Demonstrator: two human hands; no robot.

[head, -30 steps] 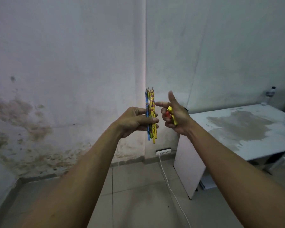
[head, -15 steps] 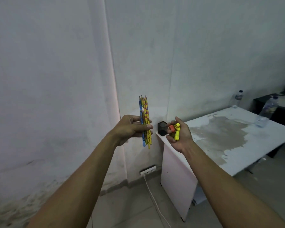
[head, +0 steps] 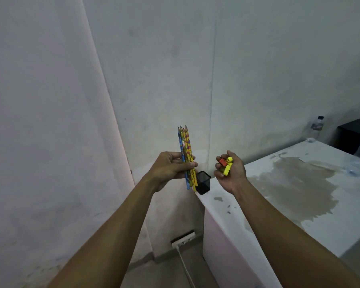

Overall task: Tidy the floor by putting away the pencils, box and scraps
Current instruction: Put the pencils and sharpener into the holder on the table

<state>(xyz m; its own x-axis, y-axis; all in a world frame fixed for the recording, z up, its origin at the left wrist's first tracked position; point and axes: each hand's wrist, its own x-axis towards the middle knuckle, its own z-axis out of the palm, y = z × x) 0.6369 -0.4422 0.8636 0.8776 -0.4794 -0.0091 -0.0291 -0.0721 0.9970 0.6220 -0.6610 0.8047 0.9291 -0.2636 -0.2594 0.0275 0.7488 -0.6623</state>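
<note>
**Both hands full above the corner of the table**

The left hand is closed around a bundle of pencils, one blue and the others yellow with printed patterns, held nearly upright with the sharpened tips up. The lower ends of the bundle hang just in front of a black holder that stands on the very corner of the white table, right at its edge. Whether the pencil ends touch the holder cannot be told from this angle.

The right hand is cupped palm-up, fingers curled loosely around a small clutch of scraps: yellow pieces and one red-orange piece. It hovers over the table's near corner, just right of the holder. A box as such cannot be made out among these pieces.

The table's near edge runs diagonally from the holder toward the lower right; its white side panel drops to the floor. Between that panel and the wall on the left is a narrow strip of open floor, where a socket strip sits against the wall base with a white cable trailing from it. The tabletop behind the right hand is bare apart from a large brownish stain.

At the far right, a plastic bottle stands at the table's back edge, and a dark piece of furniture is cut off by the frame.
</note>
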